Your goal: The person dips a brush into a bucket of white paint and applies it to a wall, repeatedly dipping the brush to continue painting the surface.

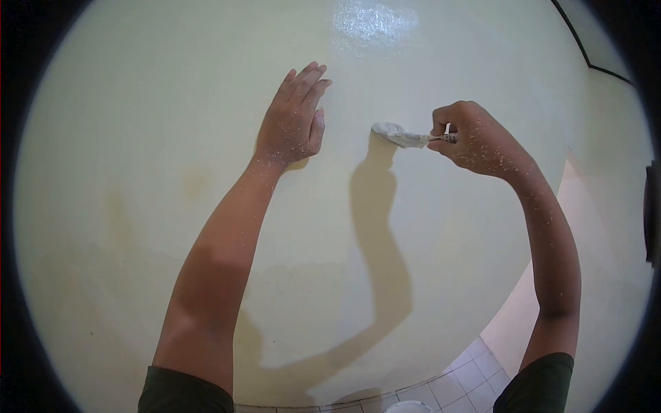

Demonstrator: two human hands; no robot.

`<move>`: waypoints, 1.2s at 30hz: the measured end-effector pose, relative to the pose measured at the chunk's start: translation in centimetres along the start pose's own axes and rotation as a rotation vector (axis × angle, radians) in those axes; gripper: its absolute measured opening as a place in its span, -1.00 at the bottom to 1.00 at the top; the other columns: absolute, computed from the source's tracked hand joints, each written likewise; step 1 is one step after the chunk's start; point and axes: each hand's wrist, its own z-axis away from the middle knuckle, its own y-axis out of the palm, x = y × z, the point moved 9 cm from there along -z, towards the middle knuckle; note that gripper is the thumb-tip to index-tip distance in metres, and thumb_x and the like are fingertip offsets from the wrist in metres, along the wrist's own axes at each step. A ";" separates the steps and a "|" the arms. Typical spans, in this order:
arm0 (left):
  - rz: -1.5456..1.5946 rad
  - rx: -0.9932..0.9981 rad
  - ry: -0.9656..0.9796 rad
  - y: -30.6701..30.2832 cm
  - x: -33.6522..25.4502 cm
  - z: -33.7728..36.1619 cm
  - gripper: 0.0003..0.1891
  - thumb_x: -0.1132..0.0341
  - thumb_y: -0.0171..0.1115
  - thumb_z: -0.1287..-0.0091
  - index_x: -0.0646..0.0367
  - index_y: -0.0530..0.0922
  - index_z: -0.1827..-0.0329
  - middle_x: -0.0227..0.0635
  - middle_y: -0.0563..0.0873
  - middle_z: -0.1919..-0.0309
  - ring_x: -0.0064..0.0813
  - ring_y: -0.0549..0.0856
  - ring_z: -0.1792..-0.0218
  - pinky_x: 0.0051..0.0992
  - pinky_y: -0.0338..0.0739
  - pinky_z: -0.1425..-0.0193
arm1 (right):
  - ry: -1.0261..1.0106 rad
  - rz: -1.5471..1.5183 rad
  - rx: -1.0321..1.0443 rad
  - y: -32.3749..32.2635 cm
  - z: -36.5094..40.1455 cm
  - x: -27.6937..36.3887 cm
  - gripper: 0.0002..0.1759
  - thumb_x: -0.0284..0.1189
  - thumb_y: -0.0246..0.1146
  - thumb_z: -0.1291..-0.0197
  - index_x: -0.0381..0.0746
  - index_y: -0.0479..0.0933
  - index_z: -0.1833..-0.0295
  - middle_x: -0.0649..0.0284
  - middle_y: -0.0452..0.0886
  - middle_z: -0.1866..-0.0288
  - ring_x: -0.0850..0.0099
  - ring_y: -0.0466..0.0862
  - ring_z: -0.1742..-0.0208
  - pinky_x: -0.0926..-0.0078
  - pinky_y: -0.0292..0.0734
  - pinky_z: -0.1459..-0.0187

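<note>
My left hand [295,117] rests against the pale cream wall [310,227], fingers stretched upward and the thumb apart, with nothing held. To its right, my right hand [482,138] pinches the short, stained handle of a paintbrush [403,136]. The brush lies roughly level, its white-coated head pointing left and its tip at or very near the wall; exact contact is hard to tell. White specks cover both hands and forearms. Below the brush, the shadow of my right arm falls across the wall.
A shiny patch [372,24] glares at the top of the wall. Faint yellowish stains [195,182] show at left. Down below are the tiled floor [461,385] and part of a white round container [410,407]. A dark object [650,213] sits at the far right edge.
</note>
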 end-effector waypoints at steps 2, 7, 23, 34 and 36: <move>-0.005 -0.019 -0.016 -0.1 0.3 -0.4 -0.46 0.50 0.04 -0.28 0.22 0.46 -0.39 -0.13 0.44 -0.50 -0.09 0.35 -0.59 -0.01 0.12 -0.75 | 0.038 -0.011 0.005 -1.6 -0.4 -0.1 -0.82 -0.46 0.52 -0.20 -0.34 0.69 0.26 0.17 0.63 0.48 0.45 0.59 0.43 0.35 0.48 0.34; -0.005 -0.051 -0.023 -0.4 0.1 -2.5 -0.46 0.50 0.02 -0.31 0.25 0.44 -0.41 -0.09 0.44 -0.49 -0.05 0.35 -0.58 0.00 0.12 -0.74 | 0.058 -0.054 -0.008 -5.3 -2.0 -0.5 -0.80 -0.40 0.57 -0.14 -0.29 0.75 0.25 0.30 0.60 0.52 0.54 0.53 0.46 0.45 0.44 0.37; -0.041 -0.043 -0.083 -1.2 -8.0 14.9 -0.45 0.37 0.07 -0.35 0.35 0.40 -0.43 -0.04 0.35 -0.54 -0.12 0.26 -0.64 -0.01 0.10 -0.74 | -0.148 0.368 -0.612 -3.7 -0.9 3.3 -0.73 -0.40 0.55 -0.14 -0.38 0.68 0.24 0.16 0.65 0.43 0.43 0.61 0.36 0.31 0.55 0.25; -0.062 -0.016 -0.117 -3.0 -9.2 14.0 -0.44 0.35 0.08 -0.35 0.35 0.40 -0.43 -0.06 0.33 -0.56 -0.14 0.24 -0.65 -0.02 0.07 -0.76 | 0.088 0.388 -0.569 -7.3 -2.4 4.5 -0.82 -0.41 0.42 -0.27 -0.31 0.68 0.29 -0.05 0.74 0.37 0.06 0.75 0.32 0.07 0.61 0.21; -0.059 -0.007 -0.126 -3.1 -9.2 14.2 -0.43 0.34 0.08 -0.35 0.34 0.39 -0.44 -0.06 0.33 -0.56 -0.14 0.23 -0.65 -0.03 0.06 -0.77 | -0.032 0.339 -0.439 -5.2 -1.7 4.1 -0.75 -0.42 0.49 -0.21 -0.38 0.60 0.32 0.10 0.66 0.42 0.33 0.63 0.35 0.24 0.55 0.24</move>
